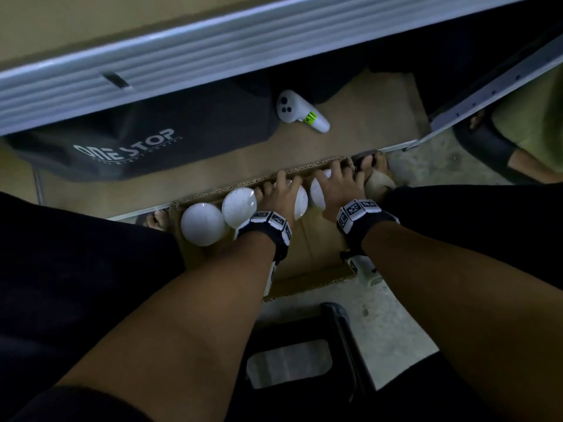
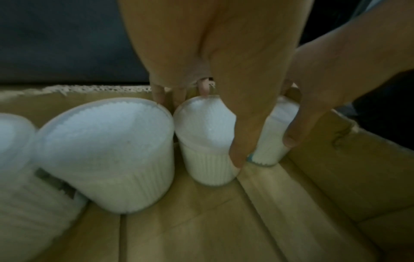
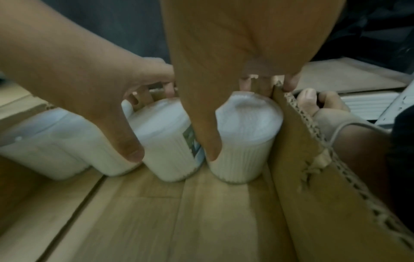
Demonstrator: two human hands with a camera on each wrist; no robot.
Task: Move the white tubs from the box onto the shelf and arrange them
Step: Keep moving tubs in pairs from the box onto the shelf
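Note:
Several white tubs stand in a row along the far wall of a cardboard box (image 1: 310, 254) on the floor. My left hand (image 1: 280, 193) grips the third tub (image 2: 201, 141) from the left, thumb in front and fingers behind it. At the right end, my right hand (image 1: 341, 190) grips the last tub (image 3: 246, 141) the same way, against the box's side wall (image 3: 313, 168). Two free tubs (image 1: 202, 223) (image 1: 239, 207) stand left of my hands. The shelf's metal edge (image 1: 182, 65) runs above.
On the low shelf board lie a black bag (image 1: 137, 144) printed ONE STOP and a white controller (image 1: 300, 115). A black stool (image 1: 304, 345) is under me. My feet flank the box. Another person's leg (image 1: 518, 132) is at the right.

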